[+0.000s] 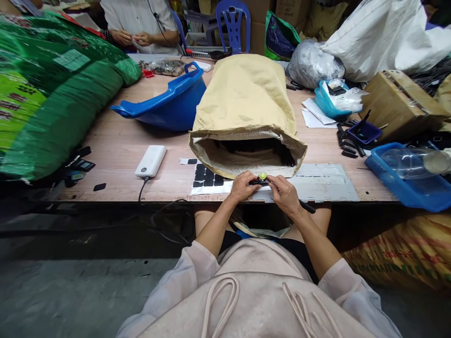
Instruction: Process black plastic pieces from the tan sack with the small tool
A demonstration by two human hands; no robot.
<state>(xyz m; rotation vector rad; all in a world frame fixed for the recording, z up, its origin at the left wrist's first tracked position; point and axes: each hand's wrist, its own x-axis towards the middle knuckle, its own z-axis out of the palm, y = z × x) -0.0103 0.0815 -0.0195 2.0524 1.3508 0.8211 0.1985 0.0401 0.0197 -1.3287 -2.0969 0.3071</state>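
Close together at the table's front edge, my left hand (pixel 243 186) and my right hand (pixel 284 191) are both closed on a small black plastic piece (pixel 260 182). A round yellow-green part (pixel 262 176) shows above it between my fingertips; I cannot tell how the two are joined. Just beyond lies a tan paper sack (pixel 252 94), its open mouth facing me and dark inside. A sheet of black rounded-square stickers (pixel 208 177) lies left of my hands, partly under the sack. A black rod-like end (pixel 307 206) shows beside my right wrist.
An open sack (pixel 262 231) sits between my legs. A white power bank (pixel 151 161) with a cable lies left. Around are a blue basin (pixel 169 105), green sacks (pixel 70 103), a blue tray (pixel 405 188) holding a clear bottle, and a cardboard box (pixel 405 105). Another person's hands (pixel 132 38) are across the table.
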